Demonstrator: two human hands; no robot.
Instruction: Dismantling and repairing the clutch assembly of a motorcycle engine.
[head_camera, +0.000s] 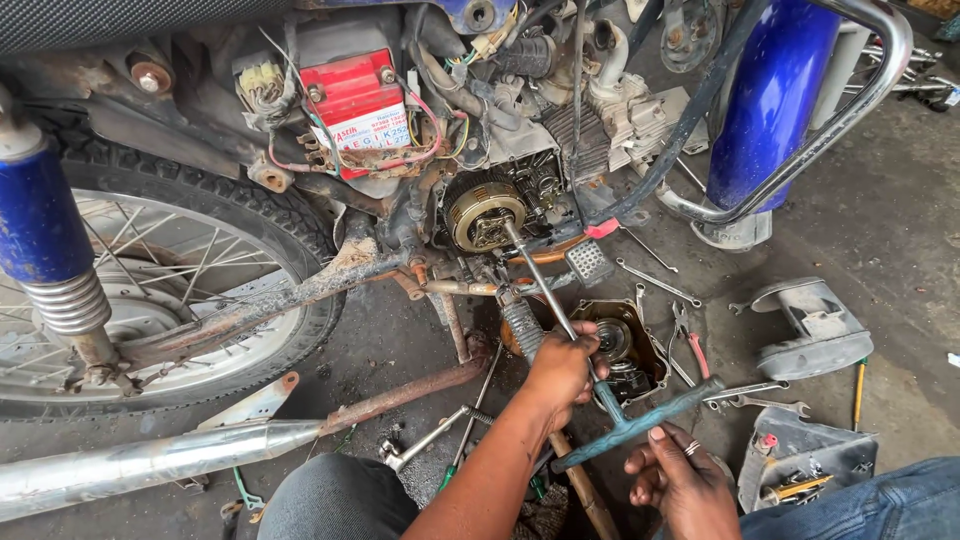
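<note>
Starting at the left, the spoked rear wheel with its black tyre (150, 290) sits beside a chrome exhaust pipe (150, 462) lying across the oily floor (400, 350). Moving in, a red rectangular battery (352, 95) shows above the frame, and just right of it the round brass-coloured clutch assembly (485, 213) stands fully exposed. Its engine side cover (625, 345) is already off, lying on the floor below among loose spanners (655, 282) and red-handled pliers (697, 352).

Now the tool: a long steel T-handle wrench (560, 305) runs from the clutch centre down to a teal crossbar. The left hand (562, 365) is wrapped tight round the shaft just above the crossbar, its grip closed on the metal. The right hand (680, 480) sits under the crossbar, fingers half curled, one fingertip touching the bar; whether it truly grasps it, I can't tell.

Judging by this, the stripping is partly done: cover removed, clutch in place with the wrench seated on its centre fastener. Further right, a blue fuel tank (770, 100) and a grey plastic part (815, 330) lie aside.
</note>
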